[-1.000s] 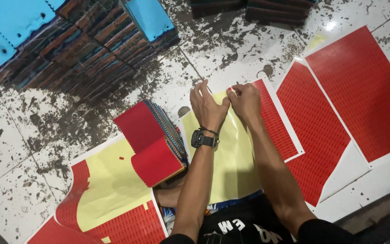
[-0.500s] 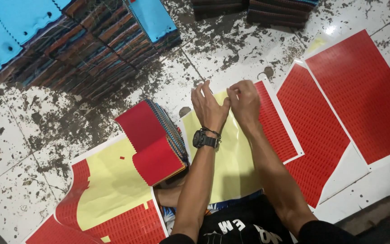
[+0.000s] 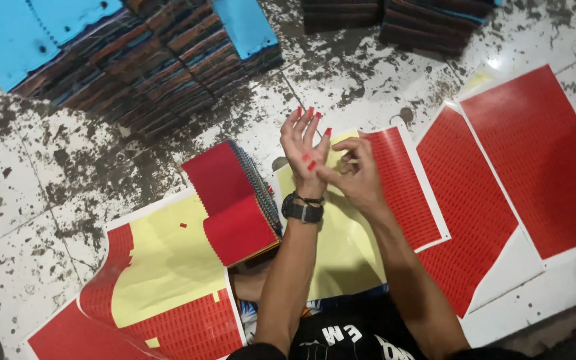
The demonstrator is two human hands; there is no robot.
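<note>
Head view: small red stickers go from a sheet onto raised fingers.

The left hand (image 3: 305, 150) is lifted palm-up, fingers spread apart, with small red stickers (image 3: 310, 165) stuck on the fingertips and palm. The right hand (image 3: 355, 175) has its fingers pinched together just beside that palm, though whether they grip a sticker I cannot tell. Under both hands lies the sticker sheet (image 3: 395, 190), partly peeled to yellow backing, its long axis running away from the person. Judging by this, peeling is under way; another pick calls for a fine fingertip pinch. A red swatch book (image 3: 231, 203) lies to the left.
</note>
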